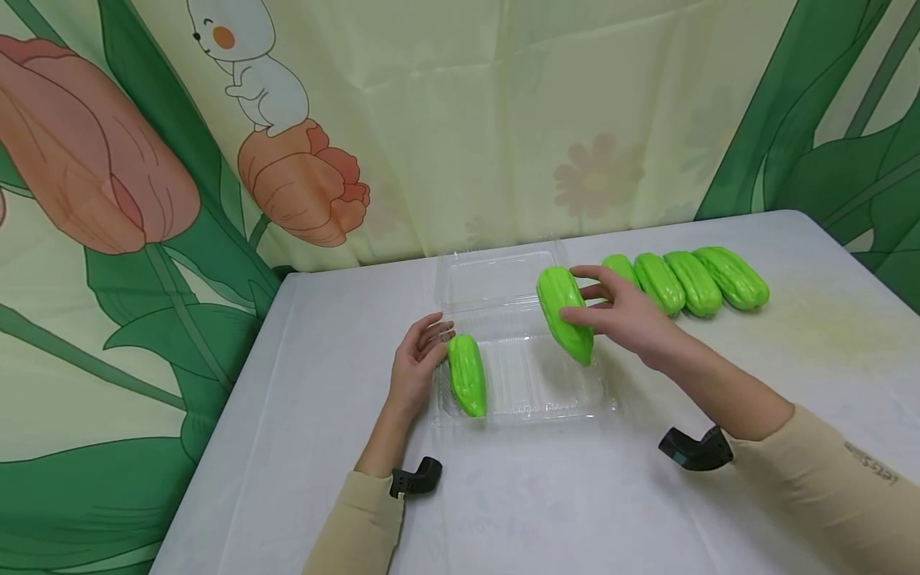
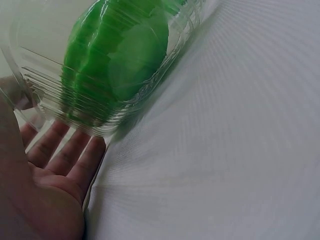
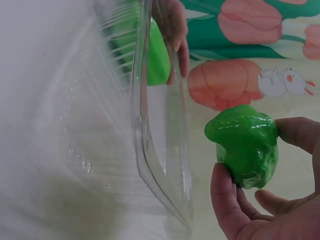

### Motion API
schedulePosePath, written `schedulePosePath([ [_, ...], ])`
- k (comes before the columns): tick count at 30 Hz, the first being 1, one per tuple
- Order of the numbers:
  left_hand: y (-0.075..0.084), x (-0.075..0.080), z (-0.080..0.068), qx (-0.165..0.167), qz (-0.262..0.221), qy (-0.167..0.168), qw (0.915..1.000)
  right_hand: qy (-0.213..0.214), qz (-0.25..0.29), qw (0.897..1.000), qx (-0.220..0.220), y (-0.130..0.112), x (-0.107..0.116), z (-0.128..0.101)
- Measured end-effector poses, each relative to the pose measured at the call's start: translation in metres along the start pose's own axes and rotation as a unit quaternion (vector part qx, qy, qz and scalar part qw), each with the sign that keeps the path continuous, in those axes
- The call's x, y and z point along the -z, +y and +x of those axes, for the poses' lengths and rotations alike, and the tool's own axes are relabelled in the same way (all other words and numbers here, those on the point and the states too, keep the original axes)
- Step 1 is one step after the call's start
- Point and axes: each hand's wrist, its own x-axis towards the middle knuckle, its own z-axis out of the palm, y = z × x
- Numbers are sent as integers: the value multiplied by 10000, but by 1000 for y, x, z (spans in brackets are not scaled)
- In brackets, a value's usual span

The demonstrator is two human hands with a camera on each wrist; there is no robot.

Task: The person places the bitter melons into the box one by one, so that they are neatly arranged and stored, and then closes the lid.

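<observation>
My right hand (image 1: 625, 311) pinches a glossy, ridged green pepper (image 1: 564, 315) between thumb and fingers, raised above the right side of a clear plastic clamshell box (image 1: 532, 415). In the right wrist view, this pepper (image 3: 245, 145) appears end-on beside the box's rim (image 3: 142, 145). Another pepper (image 1: 467, 375) lies inside the box along its left wall, pointed end toward me. At the box's left edge is my left hand (image 1: 414, 363). Its fingers (image 2: 82, 157) lie fairly straight against the outer wall in the left wrist view, the thumb near the rim.
Several more green peppers (image 1: 693, 283) lie in a row on the white-covered table (image 1: 517, 503), right of the box. The box's lid (image 1: 503, 275) lies folded back toward the printed curtain (image 1: 460, 120) behind the table.
</observation>
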Motion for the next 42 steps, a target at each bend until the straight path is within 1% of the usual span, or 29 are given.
schedulePosePath([
  [6,0,1,0,19,45,2,10000,-170,64,9998,-34,-5,-18,6],
  [13,1,1,-1,38,73,-8,10000,-350,29,9994,42,-5,-35,13],
  [20,1,1,-1,83,92,26,9999,-484,52,9988,-110,-2,-50,19],
  [27,1,0,-1,29,122,-29,9999,-612,-135,9976,-277,0,-60,21],
  [34,0,0,-1,55,195,-4,9998,-655,-219,9970,-351,2,-67,21],
  [42,1,-1,0,43,206,42,9998,-812,-332,9952,-422,4,-74,21],
])
